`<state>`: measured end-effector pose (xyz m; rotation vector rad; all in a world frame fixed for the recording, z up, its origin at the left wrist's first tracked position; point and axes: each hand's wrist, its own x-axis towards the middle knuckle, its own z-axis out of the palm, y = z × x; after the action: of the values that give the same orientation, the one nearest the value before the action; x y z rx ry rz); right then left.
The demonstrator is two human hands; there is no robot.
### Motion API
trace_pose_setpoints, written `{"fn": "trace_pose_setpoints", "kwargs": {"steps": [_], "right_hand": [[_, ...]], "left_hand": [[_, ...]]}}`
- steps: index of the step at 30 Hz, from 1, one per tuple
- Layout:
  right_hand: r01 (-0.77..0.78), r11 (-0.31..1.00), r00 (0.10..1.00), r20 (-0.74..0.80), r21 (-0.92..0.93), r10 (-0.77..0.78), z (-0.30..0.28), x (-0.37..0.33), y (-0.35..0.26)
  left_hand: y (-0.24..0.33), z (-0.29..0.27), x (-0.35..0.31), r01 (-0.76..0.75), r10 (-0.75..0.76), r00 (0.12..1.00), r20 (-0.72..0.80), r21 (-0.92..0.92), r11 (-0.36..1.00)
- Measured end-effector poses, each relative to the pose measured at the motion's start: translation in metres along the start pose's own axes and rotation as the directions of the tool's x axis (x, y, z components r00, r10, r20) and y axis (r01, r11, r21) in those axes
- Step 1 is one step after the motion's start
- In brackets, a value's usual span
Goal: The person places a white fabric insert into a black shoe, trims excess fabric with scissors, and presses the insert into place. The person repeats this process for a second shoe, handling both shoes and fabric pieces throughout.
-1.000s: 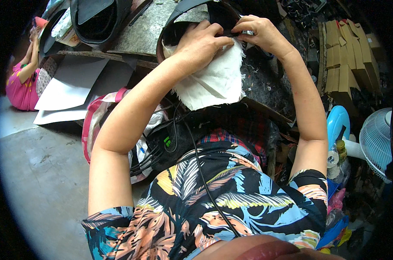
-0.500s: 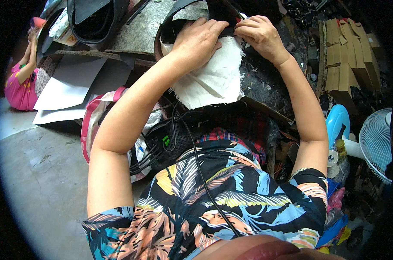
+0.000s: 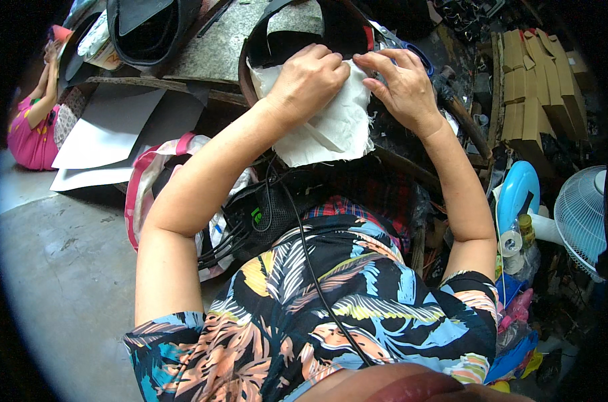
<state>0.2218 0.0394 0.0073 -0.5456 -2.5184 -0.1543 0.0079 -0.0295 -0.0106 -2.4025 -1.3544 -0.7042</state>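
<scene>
A white cloth with frayed edges hangs over the near side of a round black leather-like piece at the top middle. My left hand lies on the cloth, its fingers curled and gripping the upper part. At the cloth's upper right corner is my right hand. Its thumb and fingers are apart, with the index fingertip close to the cloth's edge; whether it touches I cannot tell. Behind that hand shows a blue looped handle, perhaps of scissors. To its right lies a tool with a wooden handle.
Another black bag-like piece rests at the upper left, above white sheets. A pink-edged bag stands by my left arm. At right are folded cardboard and a white-and-blue fan. A person in pink sits far left.
My right hand has come down and opened from its pinch at the black piece's edge. My left hand has slid lower and curled on the cloth. The blue handle and wooden-handled tool now show.
</scene>
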Motion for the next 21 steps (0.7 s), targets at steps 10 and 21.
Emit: {"fn": "trace_pose_setpoints", "kwargs": {"steps": [10,21], "right_hand": [[-0.148,0.969,0.989,0.0,0.199,0.151,-0.002,0.004,-0.005],[-0.659,0.568,0.608,0.095,-0.493,0.788,-0.081,-0.119,0.027]], "left_hand": [[-0.005,-0.051,0.002,0.006,-0.032,0.991,-0.133,-0.191,0.981],[-0.075,-0.059,-0.043,0.673,-0.698,0.705,0.122,-0.424,0.606]]}}
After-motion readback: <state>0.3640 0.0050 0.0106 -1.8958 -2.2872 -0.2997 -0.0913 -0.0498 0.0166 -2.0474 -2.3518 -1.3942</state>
